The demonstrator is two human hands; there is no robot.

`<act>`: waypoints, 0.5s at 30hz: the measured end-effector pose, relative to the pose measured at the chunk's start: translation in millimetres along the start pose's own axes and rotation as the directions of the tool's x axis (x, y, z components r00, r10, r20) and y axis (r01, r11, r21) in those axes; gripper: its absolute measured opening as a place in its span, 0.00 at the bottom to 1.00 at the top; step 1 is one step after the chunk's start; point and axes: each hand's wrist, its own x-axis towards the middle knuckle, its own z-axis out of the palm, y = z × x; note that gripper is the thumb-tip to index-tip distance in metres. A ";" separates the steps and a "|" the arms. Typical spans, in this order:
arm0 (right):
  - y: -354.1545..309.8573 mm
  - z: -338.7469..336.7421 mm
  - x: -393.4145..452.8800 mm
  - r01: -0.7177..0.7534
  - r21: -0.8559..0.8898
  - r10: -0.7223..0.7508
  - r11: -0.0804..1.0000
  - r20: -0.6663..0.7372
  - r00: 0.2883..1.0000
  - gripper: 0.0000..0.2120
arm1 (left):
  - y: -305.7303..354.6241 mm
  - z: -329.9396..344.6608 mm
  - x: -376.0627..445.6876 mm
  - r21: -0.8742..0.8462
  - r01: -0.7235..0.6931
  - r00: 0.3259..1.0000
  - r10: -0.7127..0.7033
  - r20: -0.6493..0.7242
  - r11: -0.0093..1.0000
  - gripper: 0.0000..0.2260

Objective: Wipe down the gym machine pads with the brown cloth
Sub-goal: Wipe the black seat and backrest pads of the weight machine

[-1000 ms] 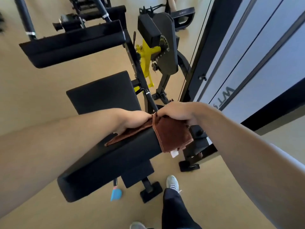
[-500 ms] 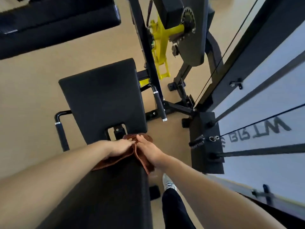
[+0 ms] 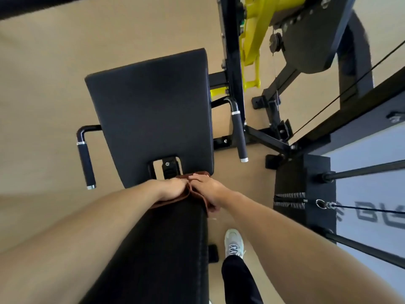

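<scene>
The brown cloth (image 3: 192, 194) lies draped over the far end of the near black pad (image 3: 162, 244), which runs from the bottom of the view up to the middle. My left hand (image 3: 173, 189) presses flat on the cloth's left part. My right hand (image 3: 208, 190) presses the cloth where it folds over the pad's right edge. Most of the cloth is hidden under both hands. Beyond it sits the black seat pad (image 3: 151, 110), separate from the near pad, with a bracket cutout at its near edge.
Two black handles flank the seat, the left handle (image 3: 86, 161) and the right handle (image 3: 238, 134). A yellow lever and black frame (image 3: 252, 40) rise at the back. A weight stack with cables (image 3: 304, 194) stands to the right. My shoe (image 3: 233, 243) is on the tan floor beside the pad.
Both hands with the cloth have slid along the near pad to its far end. The view has swung down over the seat pad.
</scene>
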 end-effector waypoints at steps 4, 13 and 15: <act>-5.1 -2.3 -10.0 0.098 -0.139 -0.108 0.985 -0.065 0.992 0.15 | 1.4 -5.1 -23.7 0.074 0.070 0.998 -0.070 0.003 0.995 0.23; -94.0 -4.3 -107.4 0.143 -0.471 -0.088 0.870 0.138 0.987 0.16 | -22.6 -26.3 -132.6 0.105 0.106 0.994 -0.107 0.010 0.989 0.20; -125.3 8.6 -139.6 0.182 -0.514 -0.063 0.838 0.240 0.969 0.15 | -41.0 -33.4 -171.6 0.091 0.087 0.995 -0.091 0.041 0.992 0.18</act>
